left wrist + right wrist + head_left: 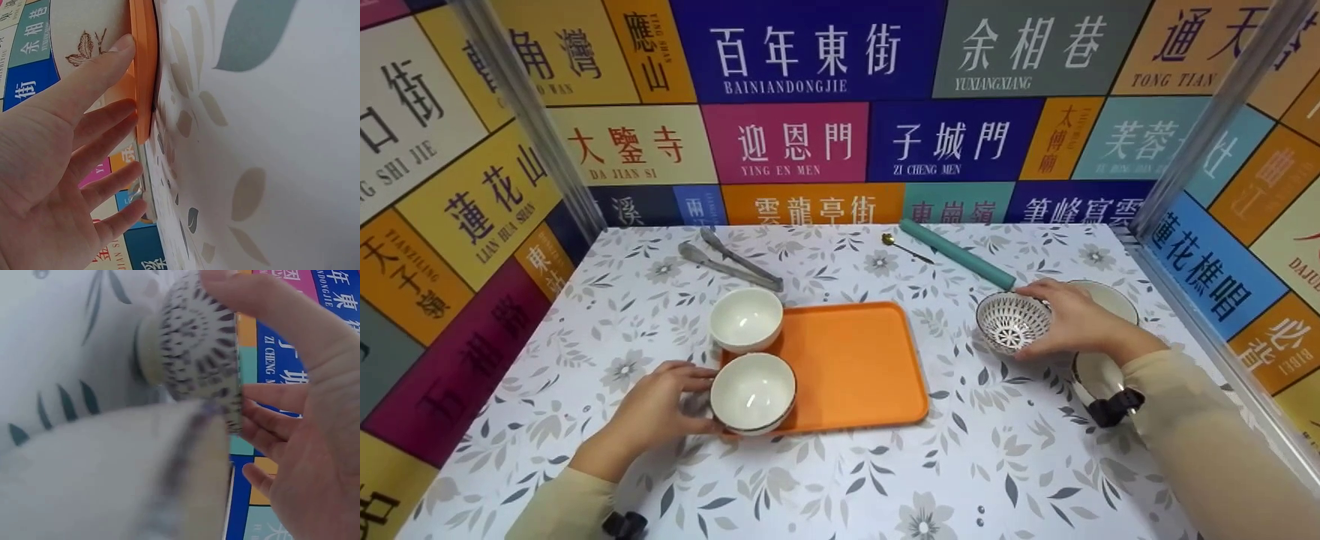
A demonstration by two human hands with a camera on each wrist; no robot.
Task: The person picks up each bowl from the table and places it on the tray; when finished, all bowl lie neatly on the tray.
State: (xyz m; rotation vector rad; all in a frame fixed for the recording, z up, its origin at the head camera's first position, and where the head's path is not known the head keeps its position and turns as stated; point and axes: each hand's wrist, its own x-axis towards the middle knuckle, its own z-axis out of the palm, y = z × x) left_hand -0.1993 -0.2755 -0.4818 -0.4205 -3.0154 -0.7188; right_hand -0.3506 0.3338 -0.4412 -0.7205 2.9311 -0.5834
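Pinches the patterned bowl (pixel 1011 324) by the right side of its rim with the right hand (pixel 1072 321), thumb to the near side and curled fingers to the far side. Holds it upright at the right of the worktop (pixel 960 469), well apart from the orange tray (pixel 855 367); cannot tell whether lifted or resting. Holds the left hand (pixel 660 405) at the left end of the tray, just beside the near white bowl (pixel 754 394), fingers spread and slightly bent. In the left wrist view, reaches the thumb across in front of a bowl wall with a brown leaf print, nearest fingertips at the tray's edge; cannot tell how firm any contact is.

Has the near white bowl upright on the left part of the tray, with the far white bowl (pixel 746 321) just behind, also upright. Has a pale bowl (pixel 1114 300) beyond the right hand and a dark-rimmed bowl (pixel 1095 375) beside the sleeve (pixel 1222 442), both partly hidden. Beyond the tray, has grey tongs (pixel 741 257), arms apart, and a small gold-headed utensil (pixel 907 250) beside a teal tube (pixel 956 253).
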